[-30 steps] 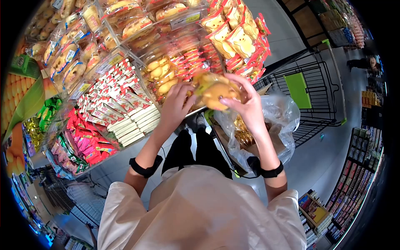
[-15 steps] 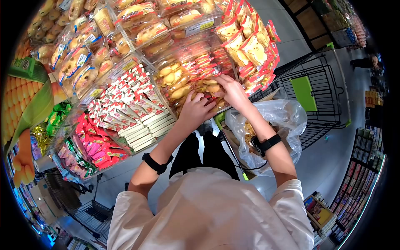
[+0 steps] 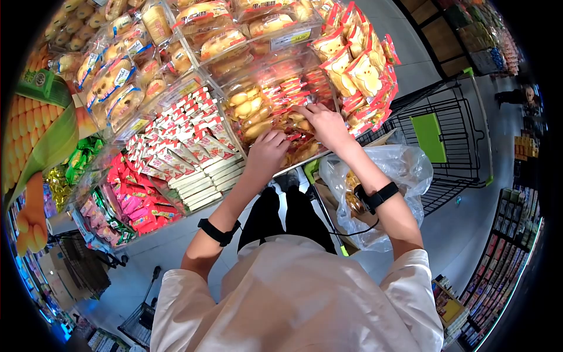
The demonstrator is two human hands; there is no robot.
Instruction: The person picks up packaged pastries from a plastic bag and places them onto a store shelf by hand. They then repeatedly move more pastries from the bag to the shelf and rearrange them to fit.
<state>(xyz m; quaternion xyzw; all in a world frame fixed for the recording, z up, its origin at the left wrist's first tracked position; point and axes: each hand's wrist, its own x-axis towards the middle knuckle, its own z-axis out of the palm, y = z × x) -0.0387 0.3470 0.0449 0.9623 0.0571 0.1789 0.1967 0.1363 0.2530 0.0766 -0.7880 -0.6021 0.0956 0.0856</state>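
Glossy clear-plastic packet of golden-brown bread (image 3: 297, 123) lies between the right hand (image 3: 328, 128), nearer, at its fingertips, and the left hand (image 3: 267, 154), nearer the body; both hands half-curled, whether either grips cannot be told, packet's long axis unclear.

Along the bin's (image 3: 305, 162) front edge, the left hand (image 3: 267, 155) and right hand (image 3: 324, 125) partly cover the bun packets (image 3: 291, 122); whether either grips one is unclear. The right forearm (image 3: 370, 168) hides some of the plastic bag (image 3: 409, 164). Print on the price tag (image 3: 291, 39) is too small to read.
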